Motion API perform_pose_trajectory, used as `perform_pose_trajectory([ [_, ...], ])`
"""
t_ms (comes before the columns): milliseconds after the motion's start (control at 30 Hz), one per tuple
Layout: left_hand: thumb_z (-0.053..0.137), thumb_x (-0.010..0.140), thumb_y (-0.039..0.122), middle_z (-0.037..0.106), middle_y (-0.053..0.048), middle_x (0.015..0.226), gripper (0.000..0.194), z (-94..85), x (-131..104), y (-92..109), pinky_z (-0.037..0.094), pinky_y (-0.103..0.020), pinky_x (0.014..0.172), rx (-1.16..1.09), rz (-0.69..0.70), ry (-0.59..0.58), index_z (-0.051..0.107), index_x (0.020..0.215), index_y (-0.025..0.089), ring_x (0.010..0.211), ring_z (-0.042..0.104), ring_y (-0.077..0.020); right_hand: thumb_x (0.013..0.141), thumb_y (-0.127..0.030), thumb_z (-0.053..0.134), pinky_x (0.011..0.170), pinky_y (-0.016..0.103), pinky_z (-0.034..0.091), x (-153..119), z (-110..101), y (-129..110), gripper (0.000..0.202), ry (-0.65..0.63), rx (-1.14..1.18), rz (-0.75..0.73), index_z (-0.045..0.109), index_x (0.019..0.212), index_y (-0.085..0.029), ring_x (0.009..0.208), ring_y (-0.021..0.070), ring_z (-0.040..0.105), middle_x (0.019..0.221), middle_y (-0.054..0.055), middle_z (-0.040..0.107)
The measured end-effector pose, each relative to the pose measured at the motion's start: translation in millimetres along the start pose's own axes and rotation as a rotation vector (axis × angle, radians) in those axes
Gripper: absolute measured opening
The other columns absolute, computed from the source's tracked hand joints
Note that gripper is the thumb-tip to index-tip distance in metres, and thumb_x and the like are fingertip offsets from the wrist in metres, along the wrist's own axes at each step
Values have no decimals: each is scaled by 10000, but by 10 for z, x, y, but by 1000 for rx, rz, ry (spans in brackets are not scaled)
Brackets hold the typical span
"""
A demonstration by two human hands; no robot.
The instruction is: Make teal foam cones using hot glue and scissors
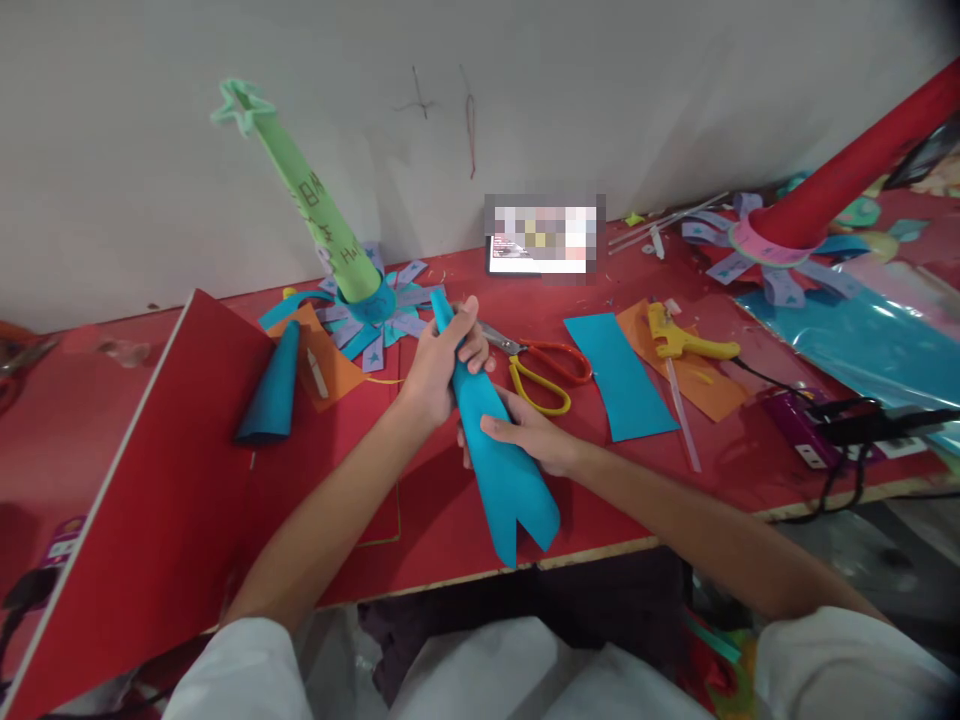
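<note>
A blue paper cone (499,465), rolled from a sheet, is held in both hands above the front of the table. My left hand (446,360) is wrapped round its narrow upper end. My right hand (529,432) grips the middle, thumb on top and fingers partly hidden behind. At the wide lower end the paper edges part in a V-shaped notch. Just beyond my hands lie scissors (544,372) with one red and one yellow handle. To their right is a flat blue paper piece (621,378). Another blue cone (274,390) stands on the left.
A green paper tower (322,215) stands at the back left, a red one (847,170) at the right. A yellow glue gun (690,338) with a cord rests on orange paper. A red board (150,500) stands as a divider on the left; a blurred-out screen (544,240) leans by the wall.
</note>
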State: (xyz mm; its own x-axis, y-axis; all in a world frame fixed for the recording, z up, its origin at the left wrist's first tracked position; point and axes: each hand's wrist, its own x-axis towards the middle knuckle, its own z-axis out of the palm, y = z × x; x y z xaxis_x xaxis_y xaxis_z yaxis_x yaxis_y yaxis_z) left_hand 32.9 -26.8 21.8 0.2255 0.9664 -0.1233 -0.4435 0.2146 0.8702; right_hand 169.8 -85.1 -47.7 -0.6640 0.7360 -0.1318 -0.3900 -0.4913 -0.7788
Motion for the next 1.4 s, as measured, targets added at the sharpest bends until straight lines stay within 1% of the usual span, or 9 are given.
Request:
perform_pose_trajectory([
  [167, 836, 901, 445, 348, 89, 538, 534, 19, -33, -44, 515, -237, 557, 8, 0, -31, 404, 686, 216, 454, 400, -62, 755, -516, 946, 631, 286, 632, 10, 27, -7, 595, 69, -21, -1, 603, 1129, -206, 683, 172, 759, 846, 10, 772],
  [333, 839, 901, 422, 400, 91, 546, 454, 41, -59, -56, 528, -245, 586, 27, 8, -30, 457, 761, 221, 472, 453, -72, 738, -474, 962, 658, 264, 624, -1, 33, -1, 660, 133, -52, -40, 603, 1229, -218, 694, 150, 747, 867, -4, 778],
  [533, 822, 920, 403, 389, 84, 552, 470, -6, -8, 40, 534, -226, 598, -10, -2, -13, 450, 710, 206, 478, 449, -58, 834, -616, 861, 696, 316, 653, -37, 5, -26, 719, -31, 2, -26, 547, 1343, -217, 775, 196, 783, 1000, 70, 798],
  [700, 819, 928, 429, 342, 92, 537, 472, -102, 110, 166, 519, -201, 567, -104, -50, 113, 472, 703, 201, 457, 417, -50, 923, -747, 680, 735, 358, 668, -28, -16, -44, 673, -98, 65, 8, 575, 1302, -200, 830, 232, 800, 1053, 119, 804],
  [767, 814, 935, 416, 350, 92, 536, 461, -138, 143, 166, 517, -199, 564, -120, -54, 123, 479, 703, 199, 456, 422, -48, 906, -699, 737, 751, 365, 671, -25, -19, -49, 668, -91, 74, 14, 567, 1319, -202, 849, 239, 806, 1076, 123, 807],
  [867, 811, 936, 414, 373, 88, 538, 458, -171, 168, 125, 533, -208, 584, -109, -45, 104, 481, 700, 201, 465, 442, -55, 851, -474, 881, 769, 362, 670, -29, -16, -56, 701, -62, 73, 48, 519, 1395, -220, 853, 230, 812, 1121, 111, 813],
  [967, 823, 919, 424, 391, 87, 540, 469, -180, 176, 90, 548, -219, 609, -70, -43, 99, 471, 698, 207, 467, 455, -62, 811, -318, 911, 768, 355, 670, -30, -10, -51, 739, -10, 49, 57, 501, 1418, -226, 896, 236, 816, 1104, 93, 822],
  [1167, 797, 935, 420, 464, 73, 560, 422, -191, 173, 75, 552, -226, 625, -2, -54, 52, 510, 718, 200, 473, 478, -66, 790, -276, 917, 801, 366, 675, -18, -4, -30, 741, 42, -23, 34, 505, 1404, -223, 989, 256, 813, 1110, 86, 819],
  [1400, 790, 940, 413, 437, 77, 544, 401, -228, 166, -29, 560, -238, 635, 1, -31, -52, 514, 736, 203, 481, 499, -78, 829, -336, 902, 775, 370, 678, -21, 9, -16, 665, 49, 14, -13, 503, 1353, -243, 873, 221, 811, 1156, 82, 794],
])
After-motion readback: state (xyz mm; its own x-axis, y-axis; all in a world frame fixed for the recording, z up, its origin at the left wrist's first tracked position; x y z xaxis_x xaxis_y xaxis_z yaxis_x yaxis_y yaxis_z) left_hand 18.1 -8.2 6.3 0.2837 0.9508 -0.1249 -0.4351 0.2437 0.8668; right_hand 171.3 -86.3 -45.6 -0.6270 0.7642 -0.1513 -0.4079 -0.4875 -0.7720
